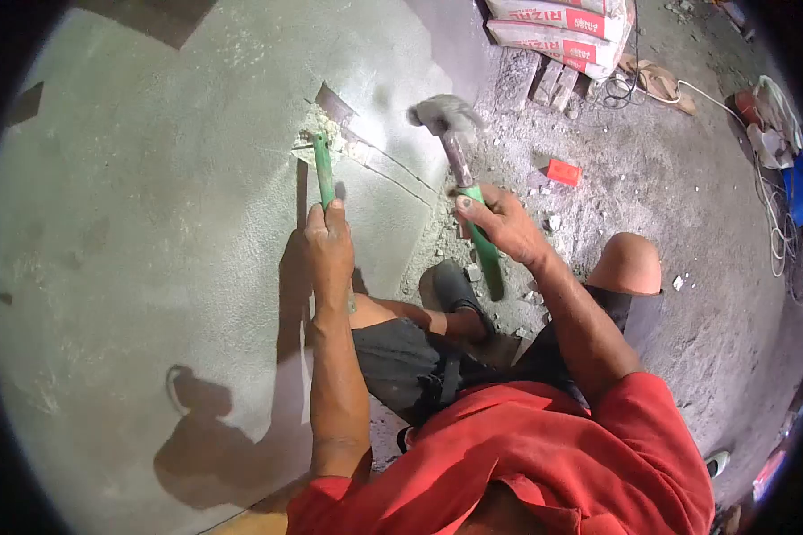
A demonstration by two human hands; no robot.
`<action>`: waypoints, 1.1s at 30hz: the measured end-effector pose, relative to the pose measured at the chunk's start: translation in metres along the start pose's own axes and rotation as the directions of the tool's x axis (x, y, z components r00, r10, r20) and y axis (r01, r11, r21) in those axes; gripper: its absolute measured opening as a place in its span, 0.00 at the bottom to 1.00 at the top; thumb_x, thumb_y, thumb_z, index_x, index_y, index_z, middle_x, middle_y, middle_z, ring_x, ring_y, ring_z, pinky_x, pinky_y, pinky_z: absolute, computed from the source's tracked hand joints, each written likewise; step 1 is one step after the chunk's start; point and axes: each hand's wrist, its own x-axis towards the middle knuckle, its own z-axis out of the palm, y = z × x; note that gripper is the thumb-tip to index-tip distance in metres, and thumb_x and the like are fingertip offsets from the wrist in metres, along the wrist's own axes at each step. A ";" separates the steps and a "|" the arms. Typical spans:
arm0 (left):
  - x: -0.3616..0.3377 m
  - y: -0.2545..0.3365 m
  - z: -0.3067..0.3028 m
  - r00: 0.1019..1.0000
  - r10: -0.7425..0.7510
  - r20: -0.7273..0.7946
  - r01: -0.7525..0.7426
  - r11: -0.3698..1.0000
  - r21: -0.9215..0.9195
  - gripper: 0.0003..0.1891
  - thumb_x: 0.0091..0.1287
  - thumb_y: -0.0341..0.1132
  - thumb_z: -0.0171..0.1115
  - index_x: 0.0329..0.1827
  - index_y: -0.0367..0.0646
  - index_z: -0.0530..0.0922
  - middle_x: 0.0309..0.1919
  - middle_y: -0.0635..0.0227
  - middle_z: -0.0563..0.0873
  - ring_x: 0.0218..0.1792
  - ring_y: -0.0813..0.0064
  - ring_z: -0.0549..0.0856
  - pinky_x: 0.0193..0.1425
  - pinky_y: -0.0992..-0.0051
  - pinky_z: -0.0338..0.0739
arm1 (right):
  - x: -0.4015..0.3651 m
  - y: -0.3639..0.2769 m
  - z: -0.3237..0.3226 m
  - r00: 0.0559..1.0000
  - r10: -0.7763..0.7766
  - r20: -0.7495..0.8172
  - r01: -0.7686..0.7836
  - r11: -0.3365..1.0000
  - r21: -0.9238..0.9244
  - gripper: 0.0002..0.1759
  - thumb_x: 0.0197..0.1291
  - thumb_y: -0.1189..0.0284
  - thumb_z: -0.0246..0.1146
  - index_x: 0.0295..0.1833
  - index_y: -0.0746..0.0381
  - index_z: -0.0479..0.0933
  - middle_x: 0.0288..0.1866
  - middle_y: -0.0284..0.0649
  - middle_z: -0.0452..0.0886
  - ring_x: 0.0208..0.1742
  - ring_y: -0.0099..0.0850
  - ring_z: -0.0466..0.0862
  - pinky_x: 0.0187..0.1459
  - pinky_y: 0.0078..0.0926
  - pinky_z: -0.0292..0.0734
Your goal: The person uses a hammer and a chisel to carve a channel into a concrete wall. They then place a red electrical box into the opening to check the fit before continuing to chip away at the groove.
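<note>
My left hand [330, 236] is closed around a slim green chisel [323, 169]. The chisel's far end is at a rough, chipped hole [335, 134] in the grey plastered wall [196, 205]; its exact tip is hard to make out. To the right, my right hand [504, 227] grips the green handle of a claw hammer [459, 156], thumb along the handle. The hammer's metal head is raised, apart from the chisel and slightly blurred. Two parallel cut lines [393, 174] run from the hole toward the wall's lower edge.
Stacked cement bags [558, 36] stand at the top right. A small red box [564, 172] lies on the dusty floor [687, 223] among rubble. Cables [772, 214] and a white bag-like item [772, 143] are at the far right. My shoe [459, 290] is beside the wall.
</note>
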 end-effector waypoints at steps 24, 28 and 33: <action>-0.001 0.004 -0.003 0.986 -0.112 0.121 0.153 0.896 -0.416 0.14 0.77 0.44 0.53 0.42 0.42 0.77 0.20 0.77 0.72 0.17 0.85 0.71 0.17 0.79 0.64 | 0.054 0.028 0.109 0.960 -0.132 -0.245 0.158 0.984 0.088 0.25 0.66 0.55 0.64 0.44 0.71 0.76 0.29 0.60 0.82 0.32 0.53 0.85 0.38 0.44 0.79; -0.006 0.018 -0.008 0.982 -0.133 0.136 0.180 0.877 -0.446 0.15 0.77 0.46 0.54 0.40 0.42 0.76 0.18 0.77 0.71 0.15 0.85 0.70 0.15 0.80 0.63 | 0.062 -0.005 0.077 0.978 -0.143 -0.151 0.104 0.965 -0.240 0.25 0.67 0.55 0.64 0.46 0.71 0.74 0.26 0.51 0.80 0.30 0.41 0.82 0.34 0.36 0.77; -0.009 0.024 -0.017 0.965 -0.191 0.178 0.245 0.902 -0.356 0.19 0.76 0.47 0.54 0.50 0.37 0.78 0.21 0.75 0.71 0.17 0.80 0.71 0.22 0.74 0.67 | 0.019 -0.015 0.092 0.863 -0.298 -0.407 0.364 0.927 0.093 0.24 0.67 0.56 0.64 0.44 0.70 0.74 0.29 0.57 0.82 0.30 0.44 0.84 0.38 0.40 0.79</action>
